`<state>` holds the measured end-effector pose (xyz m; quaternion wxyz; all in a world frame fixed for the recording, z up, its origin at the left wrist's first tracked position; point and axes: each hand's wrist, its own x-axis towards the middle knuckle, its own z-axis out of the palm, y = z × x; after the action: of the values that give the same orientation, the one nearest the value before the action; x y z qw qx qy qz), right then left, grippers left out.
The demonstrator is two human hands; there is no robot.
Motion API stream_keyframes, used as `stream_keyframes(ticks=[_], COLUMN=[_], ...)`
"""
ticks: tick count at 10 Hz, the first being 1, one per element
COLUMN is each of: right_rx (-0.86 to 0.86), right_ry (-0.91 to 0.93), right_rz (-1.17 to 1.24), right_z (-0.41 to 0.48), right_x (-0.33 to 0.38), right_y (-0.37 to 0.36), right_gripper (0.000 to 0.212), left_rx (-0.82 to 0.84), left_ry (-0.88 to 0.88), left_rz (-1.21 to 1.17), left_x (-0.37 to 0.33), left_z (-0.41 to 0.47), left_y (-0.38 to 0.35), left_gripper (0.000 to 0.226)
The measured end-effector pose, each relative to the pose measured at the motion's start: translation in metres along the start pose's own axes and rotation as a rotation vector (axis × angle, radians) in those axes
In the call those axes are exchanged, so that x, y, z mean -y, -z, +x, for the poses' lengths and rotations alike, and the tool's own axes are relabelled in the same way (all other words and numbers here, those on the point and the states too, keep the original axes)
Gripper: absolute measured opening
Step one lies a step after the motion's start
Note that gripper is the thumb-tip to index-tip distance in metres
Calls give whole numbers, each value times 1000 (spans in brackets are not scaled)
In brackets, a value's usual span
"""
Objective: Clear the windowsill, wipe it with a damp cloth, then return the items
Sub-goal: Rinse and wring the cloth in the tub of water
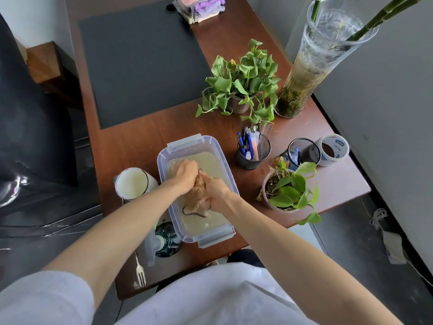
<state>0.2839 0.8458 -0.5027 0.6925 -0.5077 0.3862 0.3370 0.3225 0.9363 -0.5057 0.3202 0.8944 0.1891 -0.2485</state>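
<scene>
The cloth is a pinkish-beige wad, tightly bunched, with a dark cord loop hanging from its lower end; it is held over the clear plastic tub on the wooden desk; the left hand curls round its upper part, and the right hand grips it just beside; the tub holds cloudy water; further right a mesh cup holds pens; a tall glass vase holds murky water and green stems.

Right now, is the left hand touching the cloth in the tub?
Touching. The head view shows the left hand with its fingers curled round the upper end of the cloth above the tub of water. The right hand grips the cloth too.
</scene>
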Motion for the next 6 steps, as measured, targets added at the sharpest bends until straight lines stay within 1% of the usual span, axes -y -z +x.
stream_keyframes(ticks=[1, 2, 3, 4, 5, 6], right_rx=[-119, -19, -475, -198, -186, -262], right_ry=[74, 47, -223, 80, 65, 12], right_rz=[-133, -272, 664, 21, -141, 60], right_z=[6, 2, -19, -22, -10, -11], right_x=[-1, -4, 10, 2, -2, -3], right_y=[11, 10, 6, 6, 3, -4], right_gripper=[30, 34, 31, 34, 43, 46], left_rx=[65, 215, 553, 598, 183, 164], left_ry=[50, 33, 90, 143, 146, 138], left_rz=[144, 266, 196, 111, 57, 101], left_x=[-11, -25, -29, -19, -9, -10], left_z=[14, 17, 15, 25, 33, 21], left_y=[2, 5, 18, 22, 12, 1], left_gripper=[31, 26, 26, 16, 23, 28])
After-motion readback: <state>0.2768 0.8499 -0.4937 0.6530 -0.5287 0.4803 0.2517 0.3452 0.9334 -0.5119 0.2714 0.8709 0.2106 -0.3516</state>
